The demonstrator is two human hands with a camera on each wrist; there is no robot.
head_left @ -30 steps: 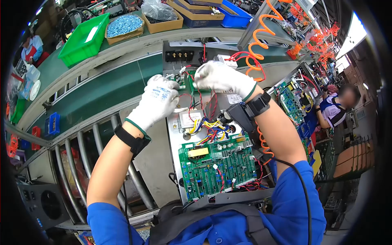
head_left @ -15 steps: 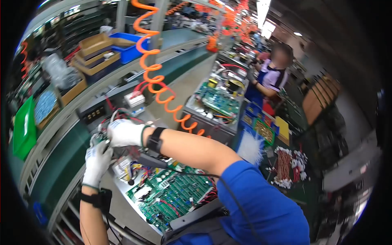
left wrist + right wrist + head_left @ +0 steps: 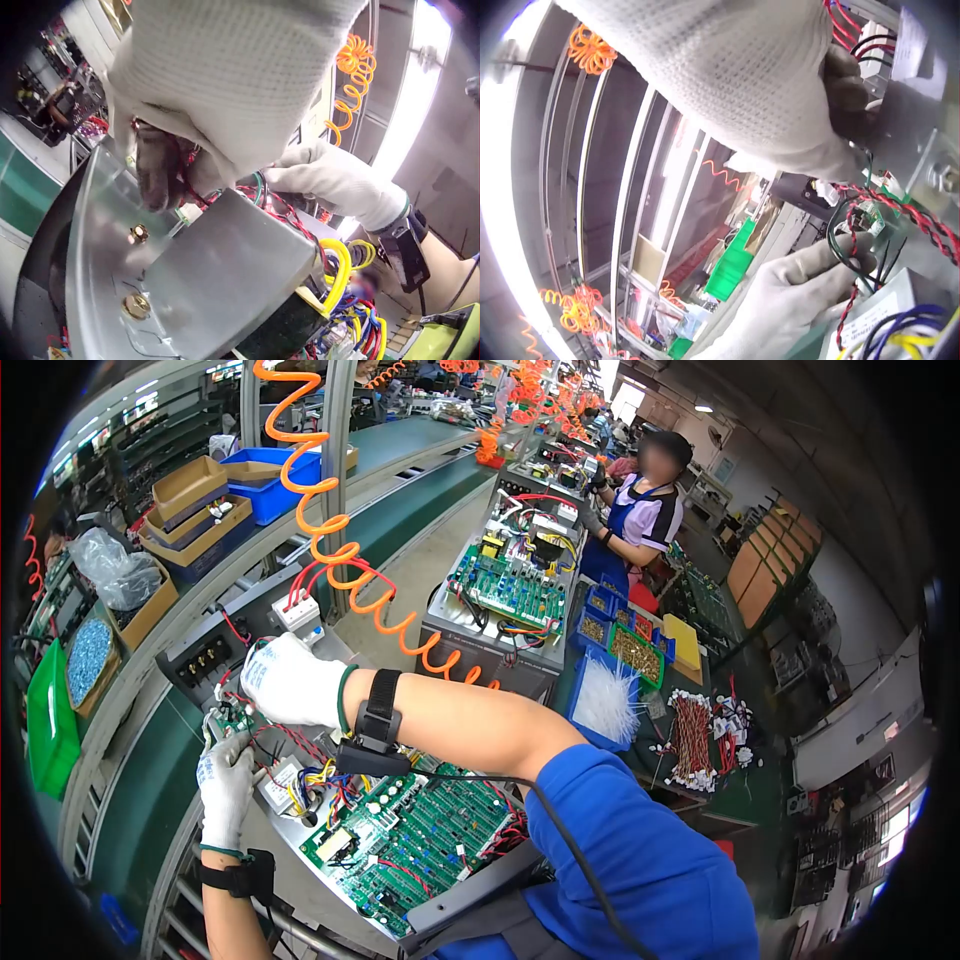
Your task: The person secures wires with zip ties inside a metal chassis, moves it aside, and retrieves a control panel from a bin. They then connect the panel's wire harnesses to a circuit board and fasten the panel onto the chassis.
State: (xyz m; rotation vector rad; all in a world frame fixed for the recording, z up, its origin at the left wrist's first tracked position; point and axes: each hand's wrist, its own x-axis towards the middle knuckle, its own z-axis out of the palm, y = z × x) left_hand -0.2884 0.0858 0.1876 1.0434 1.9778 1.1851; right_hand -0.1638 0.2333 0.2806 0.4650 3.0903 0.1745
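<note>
Both hands wear white gloves with grey fingertips and work close together at the far end of an opened metal chassis (image 3: 322,870). My left hand (image 3: 226,785) pinches thin dark wires (image 3: 837,244) beside a white-labelled metal box (image 3: 885,307). Across from it, my right hand (image 3: 298,682) has its fingers curled at the upper end of a green wire (image 3: 260,189); its fingertips are partly hidden. Twisted red-black wires (image 3: 907,210) run beneath the hands. A large green circuit board (image 3: 430,830) lies nearer my body.
A coiled orange hose (image 3: 330,520) hangs beyond my right hand. Another opened unit (image 3: 505,585) stands further right, near a person (image 3: 645,510). Blue bins (image 3: 600,700) and bundled wires (image 3: 692,740) sit to the right. A green bin (image 3: 52,720) and cardboard boxes (image 3: 195,525) occupy the left shelf.
The head view has swung right, so the chassis and hands appear further left. Both hands stay at the chassis's far end; my right hand now sits slightly further from the left.
</note>
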